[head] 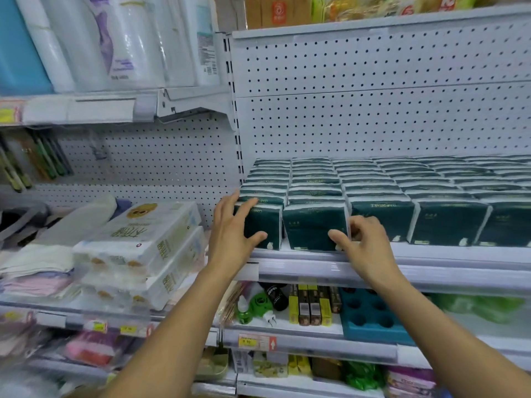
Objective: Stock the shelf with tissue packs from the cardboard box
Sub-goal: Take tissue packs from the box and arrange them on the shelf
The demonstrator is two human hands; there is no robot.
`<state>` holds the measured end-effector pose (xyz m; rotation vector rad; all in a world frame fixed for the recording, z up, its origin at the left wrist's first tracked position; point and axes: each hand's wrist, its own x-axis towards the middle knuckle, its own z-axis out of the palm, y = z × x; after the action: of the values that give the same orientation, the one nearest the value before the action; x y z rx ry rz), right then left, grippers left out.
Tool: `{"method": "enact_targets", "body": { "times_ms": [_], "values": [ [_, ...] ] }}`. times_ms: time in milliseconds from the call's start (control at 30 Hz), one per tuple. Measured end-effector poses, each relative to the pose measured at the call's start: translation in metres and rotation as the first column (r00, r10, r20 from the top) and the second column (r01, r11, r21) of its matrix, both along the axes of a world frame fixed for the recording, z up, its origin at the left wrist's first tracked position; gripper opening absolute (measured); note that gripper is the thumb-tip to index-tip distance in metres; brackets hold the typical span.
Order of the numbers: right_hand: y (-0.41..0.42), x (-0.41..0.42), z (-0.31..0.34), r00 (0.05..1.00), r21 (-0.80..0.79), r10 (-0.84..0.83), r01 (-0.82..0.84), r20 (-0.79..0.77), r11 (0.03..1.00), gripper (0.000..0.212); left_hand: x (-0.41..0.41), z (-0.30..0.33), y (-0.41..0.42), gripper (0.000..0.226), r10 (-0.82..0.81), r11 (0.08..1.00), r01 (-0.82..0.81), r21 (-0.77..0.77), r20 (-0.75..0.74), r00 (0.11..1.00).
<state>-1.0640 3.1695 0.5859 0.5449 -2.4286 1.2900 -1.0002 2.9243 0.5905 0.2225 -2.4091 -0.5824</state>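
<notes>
1. Reaching forward with both arms, the person works at the front left end of the white shelf [431, 271], where dark green tissue packs [373, 185] stand in tight rows from the front edge back to the pegboard wall [373, 96].
2. The left hand [232, 231] grips the leftmost front pack [265, 228]: its fingers lie over the pack's top and left side, and its thumb presses the front face.
3. The right hand [365, 239] holds the second front pack [311, 225] at its right edge, thumb on the front face low down, fingers curled into the gap beside the neighbouring pack [382, 222].
4. Both packs stand upright on the shelf, touching each other and the rows behind them.
5. The cardboard box is not in sight from here.
6. To the left, on a lower shelf, white wrapped paper roll packs [138, 248] lie stacked, with folded cloths [37, 271] beside them.
7. Below the tissue shelf sit a teal tray with round holes [370, 314], yellow and black boxes [310, 305], and a green plug-in device [255, 305].
8. A yellow price tag [253, 341] is fixed on the rail under them.
9. Above left, tall white wrapped rolls [129, 41] stand in a row.
</notes>
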Motion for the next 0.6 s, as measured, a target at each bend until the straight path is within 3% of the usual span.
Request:
{"method": "enact_targets", "body": {
  "times_ms": [33, 167, 267, 367, 600],
  "values": [
    [-0.001, -0.001, 0.0, 0.998, 0.046, -0.036, 0.038, -0.048, 0.998, 0.024, -0.001, 0.0, 0.0, 0.072, 0.008, 1.0, -0.008, -0.016, 0.003, 1.0],
    [-0.001, -0.001, 0.002, 0.978, 0.178, -0.044, 0.081, -0.205, 0.981, 0.066, -0.004, -0.002, 0.001, 0.067, 0.027, 0.999, -0.027, -0.043, -0.011, 1.0],
    [-0.003, -0.004, 0.002, 0.929, 0.324, -0.006, 0.135, -0.37, 0.936, 0.057, -0.006, -0.002, 0.005, 0.065, 0.04, 0.998, -0.041, -0.047, -0.021, 0.999],
    [-0.004, -0.011, 0.004, 0.903, 0.358, -0.018, 0.189, -0.429, 0.914, 0.046, -0.007, -0.002, 0.008, 0.064, 0.05, 0.997, -0.051, -0.053, -0.027, 0.998],
    [-0.003, -0.017, 0.009, 0.787, 0.456, -0.037, 0.394, -0.616, 0.798, 0.047, -0.008, -0.002, 0.008, 0.064, 0.073, 0.993, -0.073, -0.093, -0.003, 0.997]
  ]
}}
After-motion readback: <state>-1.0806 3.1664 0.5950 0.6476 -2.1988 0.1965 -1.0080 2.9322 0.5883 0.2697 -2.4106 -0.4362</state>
